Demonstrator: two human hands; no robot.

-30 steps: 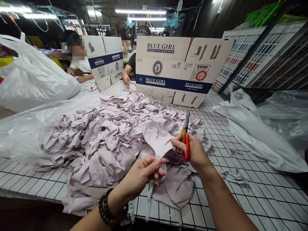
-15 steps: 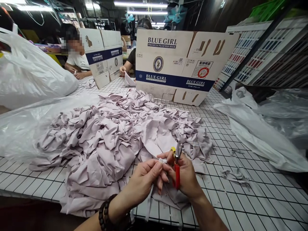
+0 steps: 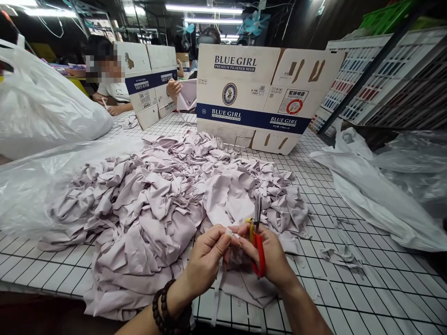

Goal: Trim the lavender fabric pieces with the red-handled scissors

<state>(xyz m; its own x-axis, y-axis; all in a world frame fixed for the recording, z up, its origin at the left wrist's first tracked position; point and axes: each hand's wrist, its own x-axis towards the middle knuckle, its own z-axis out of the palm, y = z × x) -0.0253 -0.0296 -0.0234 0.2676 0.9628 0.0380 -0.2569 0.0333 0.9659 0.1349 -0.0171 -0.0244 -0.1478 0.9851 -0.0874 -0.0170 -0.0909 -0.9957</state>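
Observation:
My left hand (image 3: pixel 206 257), with dark beads at the wrist, pinches a small whitish fabric end (image 3: pixel 232 234) between thumb and finger. My right hand (image 3: pixel 274 257) keeps red-handled scissors (image 3: pixel 260 260) in its grip, blades pointing up and away. Its thumb and fingertips meet the same fabric end from the right. Below both hands a pale mauve cloth piece (image 3: pixel 246 286) lies on the table, and a narrow strip (image 3: pixel 216 295) hangs toward the front edge. Just beyond is a large heap of mauve cloth pieces (image 3: pixel 150 200).
Grid-patterned table (image 3: pixel 314 279) bears cloth scraps (image 3: pixel 344 256) at right. A white plastic bag (image 3: pixel 377 195) lies on the right; a full bag (image 3: pixel 49 102) stands left. Carton walls (image 3: pixel 244 93) stand behind the heap. Two people sit beyond, one (image 3: pixel 113 95) at left.
The scissors have turned in my right hand, so the red handle loop shows wider. My left wrist has shifted slightly right. Behind the carton, a co-worker's hand has raised a mauve cloth.

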